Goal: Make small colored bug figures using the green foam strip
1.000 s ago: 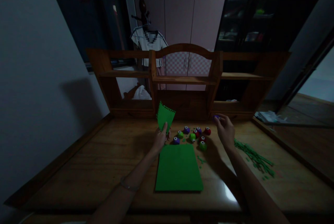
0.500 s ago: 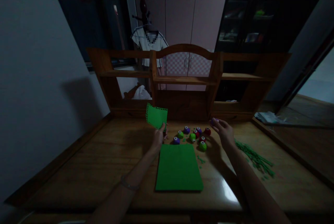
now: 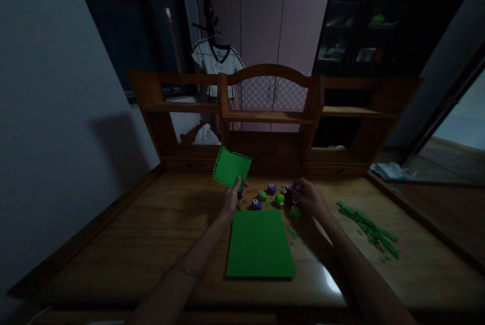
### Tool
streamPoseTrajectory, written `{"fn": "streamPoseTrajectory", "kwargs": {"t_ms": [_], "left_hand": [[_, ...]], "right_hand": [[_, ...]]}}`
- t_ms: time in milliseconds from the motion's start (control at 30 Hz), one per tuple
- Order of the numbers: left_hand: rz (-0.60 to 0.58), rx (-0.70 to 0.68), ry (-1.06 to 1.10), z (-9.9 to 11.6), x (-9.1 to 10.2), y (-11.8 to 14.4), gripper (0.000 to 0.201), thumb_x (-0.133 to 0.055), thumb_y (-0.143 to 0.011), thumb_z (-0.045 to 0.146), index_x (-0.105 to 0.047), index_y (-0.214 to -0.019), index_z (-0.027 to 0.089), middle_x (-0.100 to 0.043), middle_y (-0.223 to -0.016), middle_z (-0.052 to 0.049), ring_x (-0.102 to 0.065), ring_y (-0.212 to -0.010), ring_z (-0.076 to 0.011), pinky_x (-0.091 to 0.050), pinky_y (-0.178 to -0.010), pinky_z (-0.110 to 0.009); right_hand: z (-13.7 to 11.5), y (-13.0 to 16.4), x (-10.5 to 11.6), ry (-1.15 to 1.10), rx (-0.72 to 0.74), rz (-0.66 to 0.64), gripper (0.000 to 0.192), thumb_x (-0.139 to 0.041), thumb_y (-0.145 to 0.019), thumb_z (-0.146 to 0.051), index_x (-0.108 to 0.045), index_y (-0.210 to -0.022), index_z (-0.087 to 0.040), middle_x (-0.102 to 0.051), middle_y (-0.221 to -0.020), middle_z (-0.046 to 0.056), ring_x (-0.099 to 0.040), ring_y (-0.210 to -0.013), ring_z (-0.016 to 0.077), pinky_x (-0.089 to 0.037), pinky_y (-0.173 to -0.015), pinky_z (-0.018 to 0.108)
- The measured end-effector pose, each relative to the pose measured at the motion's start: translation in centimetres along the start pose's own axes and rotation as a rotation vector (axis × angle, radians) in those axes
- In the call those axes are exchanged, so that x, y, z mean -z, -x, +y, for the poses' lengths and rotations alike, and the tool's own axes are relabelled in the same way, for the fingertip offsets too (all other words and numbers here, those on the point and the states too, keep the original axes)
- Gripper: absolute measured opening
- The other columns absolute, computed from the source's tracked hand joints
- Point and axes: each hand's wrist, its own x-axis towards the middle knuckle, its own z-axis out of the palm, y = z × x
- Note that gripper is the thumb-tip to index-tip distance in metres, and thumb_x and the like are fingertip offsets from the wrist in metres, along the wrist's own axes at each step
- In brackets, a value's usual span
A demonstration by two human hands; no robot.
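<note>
My left hand (image 3: 232, 201) pinches a small green foam-like sheet (image 3: 231, 167) by its lower right corner. Small holes run along several of its edges. My right hand (image 3: 312, 198) has its fingers closed round a small purple craft punch (image 3: 297, 187), low over the back right of a punch group. Among them are a light green punch (image 3: 279, 199), a purple punch (image 3: 256, 204) and red ones, several with a white ring on top. The fingers partly cover the punches nearest them. A larger green sheet or stack (image 3: 259, 244) lies flat in front of me.
Green strips (image 3: 369, 226) lie in a loose pile at the right. Tiny green scraps (image 3: 291, 234) are scattered beside the large sheet. A wooden shelf unit (image 3: 265, 118) stands along the back of the wooden table (image 3: 159, 234). A wall (image 3: 68, 112) borders the left side.
My right hand has moved left and down with the purple punch, from beside the group to its right edge. In my left hand the small green sheet has shifted slightly right and turned.
</note>
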Motion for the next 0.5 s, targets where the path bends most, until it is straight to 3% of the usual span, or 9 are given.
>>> {"fn": "streamPoseTrajectory", "kwargs": {"t_ms": [133,233,367,500], "left_hand": [[-0.054,-0.010,-0.004,-0.2,-0.1,0.1,0.047,-0.055,-0.076,0.061,-0.061,-0.076,0.014,-0.046,-0.055,0.004,-0.038,-0.038,-0.0053,-0.036,-0.041,-0.019],[-0.119,-0.039,-0.019,-0.3,-0.3,0.1,0.044,-0.055,-0.078,0.057,-0.065,-0.087,0.014,-0.053,-0.062,0.001,-0.041,-0.040,-0.0060,-0.033,-0.041,-0.019],[-0.141,-0.001,-0.117,-0.3,-0.3,0.1,0.044,-0.055,-0.078,0.053,-0.066,-0.101,0.017,-0.056,-0.063,0.001,-0.040,-0.041,-0.0075,-0.030,-0.041,-0.019],[-0.057,0.059,-0.214,-0.6,-0.1,0.3,0.041,-0.058,-0.075,0.055,-0.070,-0.078,0.015,-0.051,-0.051,0.001,-0.041,-0.042,-0.0085,-0.033,-0.045,-0.020]], "right_hand": [[0.2,-0.1,0.1,0.061,0.030,-0.023,0.020,-0.057,-0.082,-0.038,-0.063,-0.090,-0.020,-0.066,-0.081,0.006,-0.061,-0.075,0.0212,-0.042,-0.064,0.028],[-0.5,-0.1,0.6,-0.014,0.047,0.017,0.022,-0.054,-0.084,-0.036,-0.063,-0.098,-0.022,-0.065,-0.092,0.007,-0.061,-0.081,0.0217,-0.045,-0.068,0.030],[-2.2,-0.1,1.2,-0.347,-0.011,0.098,0.034,-0.051,-0.087,-0.043,-0.057,-0.115,-0.024,-0.061,-0.109,0.009,-0.062,-0.087,0.0208,-0.050,-0.067,0.030],[-2.7,-0.2,1.1,-0.696,-0.219,0.111,0.046,-0.061,-0.079,-0.052,-0.058,-0.113,-0.022,-0.065,-0.097,0.008,-0.064,-0.082,0.0217,-0.051,-0.057,0.027]]}}
